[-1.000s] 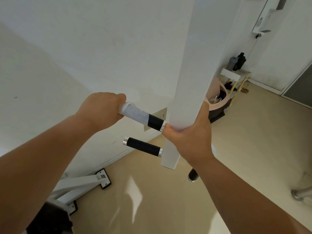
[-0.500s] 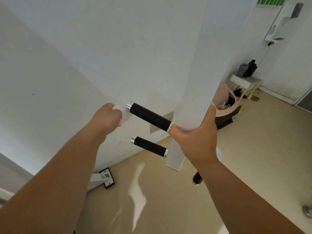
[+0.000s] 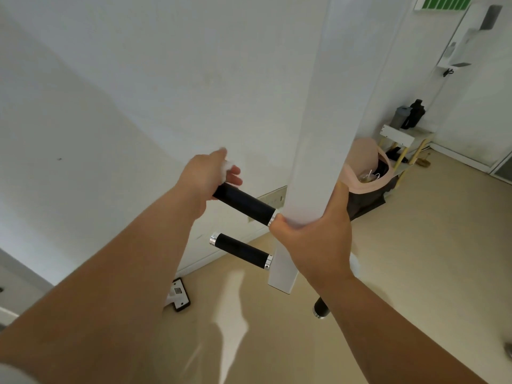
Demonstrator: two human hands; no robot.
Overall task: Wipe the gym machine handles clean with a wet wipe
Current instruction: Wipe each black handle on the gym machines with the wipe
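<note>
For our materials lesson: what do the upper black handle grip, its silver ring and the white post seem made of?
Handle grip: matte black, likely rubber or foam; no shine. Silver ring: polished metal, bright glints. White post: probably painted metal; smooth, flat, even faces.

You are in a small gym room, plain and sparsely fitted. The machine in front of you shows it: a white upright post (image 3: 318, 134) with black, chrome-capped grips sticking out of it. There is an upper handle (image 3: 246, 203), a lower handle (image 3: 241, 248) just beneath it, and a third handle (image 3: 320, 307) lower on the other side. A white frame foot (image 3: 178, 295) with a black pad sits on the beige floor (image 3: 415, 245) by the bare white wall (image 3: 166, 79). In the far corner a small shelf (image 3: 397, 135) carries dark drink bottles (image 3: 414, 113), near a bin (image 3: 363, 162) with a pink liner. A green sign (image 3: 443, 1) hangs high up.
</note>
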